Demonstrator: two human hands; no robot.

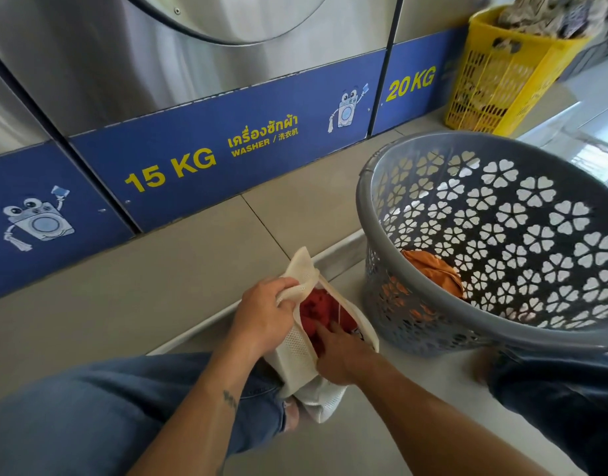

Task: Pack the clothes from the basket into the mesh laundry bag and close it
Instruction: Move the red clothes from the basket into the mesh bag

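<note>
Head view: the left hand has its grip closed on the rim of the bag, which stands on the floor with its mouth held open. The right hand reaches inside, its grip apparently loose, fingers pressing a red cloth. Just to the right, the basket holds an orange cloth.

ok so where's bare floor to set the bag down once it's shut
Widest bare floor: the tiles between the washers and the left knee. A smaller patch lies between the grey basket and the yellow basket. Crowded in the middle: the bag, left hand, right hand and grey basket sit close together.
</note>
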